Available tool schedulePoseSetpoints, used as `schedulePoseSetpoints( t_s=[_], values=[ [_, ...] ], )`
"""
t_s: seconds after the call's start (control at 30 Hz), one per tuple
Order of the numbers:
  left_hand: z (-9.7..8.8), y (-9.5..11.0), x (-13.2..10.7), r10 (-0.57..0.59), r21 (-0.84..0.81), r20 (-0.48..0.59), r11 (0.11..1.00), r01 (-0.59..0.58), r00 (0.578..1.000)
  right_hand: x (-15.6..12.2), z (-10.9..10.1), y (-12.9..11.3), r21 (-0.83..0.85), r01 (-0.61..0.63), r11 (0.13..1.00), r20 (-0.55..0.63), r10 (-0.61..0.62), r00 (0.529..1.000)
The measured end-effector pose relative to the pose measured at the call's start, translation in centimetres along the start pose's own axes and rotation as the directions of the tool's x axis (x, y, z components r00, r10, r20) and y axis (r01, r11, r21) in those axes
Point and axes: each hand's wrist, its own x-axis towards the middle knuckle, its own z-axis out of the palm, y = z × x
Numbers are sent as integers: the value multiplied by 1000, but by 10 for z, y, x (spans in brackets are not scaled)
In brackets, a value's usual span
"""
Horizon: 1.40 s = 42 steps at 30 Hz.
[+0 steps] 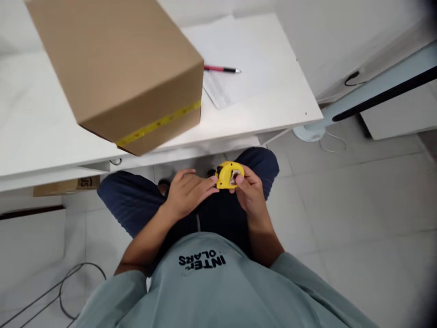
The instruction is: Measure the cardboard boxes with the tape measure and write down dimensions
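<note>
A yellow tape measure (225,175) is held over my lap, with a silvery patch on the side facing up. My right hand (251,190) grips its right end, thumb on top and fingers partly hidden behind. At the opposite end my left hand (187,192) has its thumb and a finger closed against the case's edge, where the tape's tip would be; no drawn-out tape is visible. Beyond my knees, a large brown cardboard box (116,59) with yellow tape along its near side stands on the white table (262,107).
Right of the box, a red and black pen (223,69) lies on white paper sheets (254,59). A pale blue stand (310,131) rises from the floor past the table's right end. Black cables (61,291) loop at lower left. Another carton (64,185) sits under the table.
</note>
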Motion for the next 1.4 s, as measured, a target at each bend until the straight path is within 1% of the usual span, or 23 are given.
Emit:
schedulePoseSetpoints(
  t_s=[0.1, 0.17, 0.23, 0.3, 0.37, 0.47, 0.5, 0.53, 0.6, 0.63, 0.67, 0.77, 0.8, 0.87, 0.93, 1.0, 1.1, 1.13, 1.2, 1.27, 1.33, 1.4],
  values=[
    [-3, 0, -3, 23, 16, 5, 1000, -23, 1000, -2, -10, 10, -100, 83, 992, 12, -82, 997],
    [-12, 0, -6, 41, 70, 1, 997, -41, 999, -1, -20, 16, -193, 121, 974, 40, -115, 993],
    [-27, -4, -10, 48, 119, -45, 992, -43, 998, 2, -33, 17, -256, 171, 951, 32, -169, 985],
    [-46, -12, -16, 24, 172, -141, 985, 1, 990, 7, -46, 13, -277, 241, 930, -11, -254, 967],
    [-65, -24, -27, 11, 251, -244, 967, 52, 970, 12, -59, 6, -249, 324, 913, -77, -352, 933],
    [-89, -44, -45, 79, 372, -364, 926, 67, 928, 19, -75, -5, -150, 426, 892, -229, -451, 863],
    [-95, -49, -51, 90, 395, -384, 916, 76, 919, 21, -79, -7, -125, 443, 888, -280, -460, 842],
    [-99, -52, -56, 74, 406, -396, 908, 102, 915, 21, -83, -8, -110, 454, 884, -320, -463, 826],
    [-104, -56, -64, -6, 398, -405, 899, 182, 914, 21, -87, -7, -95, 461, 882, -351, -463, 814],
    [-105, -57, -67, -30, 388, -401, 900, 199, 916, 21, -89, -6, -87, 467, 880, -347, -466, 814],
    [-104, -57, -69, -29, 382, -393, 904, 192, 919, 20, -89, -5, -75, 473, 878, -339, -469, 816],
    [-100, -57, -71, 44, 378, -385, 919, 114, 922, 18, -89, -2, -43, 486, 873, -320, -473, 821],
    [-98, -55, -71, 43, 376, -370, 921, 108, 928, 17, -89, -2, -38, 486, 873, -319, -471, 822],
    [-95, -51, -70, -11, 359, -327, 923, 135, 945, 16, -88, -2, -55, 476, 878, -311, -468, 827],
    [-93, -46, -69, -64, 330, -297, 929, 165, 953, 15, -87, -2, -108, 458, 882, -297, -469, 832],
    [-89, -42, -67, -100, 282, -300, 941, 188, 949, 15, -84, -2, -156, 431, 889, -287, -459, 841],
    [-80, -35, -61, -118, 253, -264, 949, 186, 957, 14, -76, -1, -133, 396, 908, -286, -418, 862],
    [-75, -33, -57, -103, 254, -237, 953, 164, 966, 14, -72, -1, -111, 390, 914, -287, -405, 868],
    [-62, -25, -48, -43, 227, -166, 970, 80, 985, 13, -62, 0, -86, 368, 926, -284, -377, 882],
    [-44, -16, -39, 37, 137, -114, 990, -21, 993, 10, -49, 4, -98, 327, 940, -255, -342, 905],
    [-24, -7, -33, 112, 39, -102, 993, -109, 988, 5, -34, 11, -130, 268, 955, -170, -288, 943],
    [-4, 1, -33, 158, -24, -124, 987, -162, 980, -1, -19, 19, -142, 195, 970, -34, -202, 979]
  ],
)
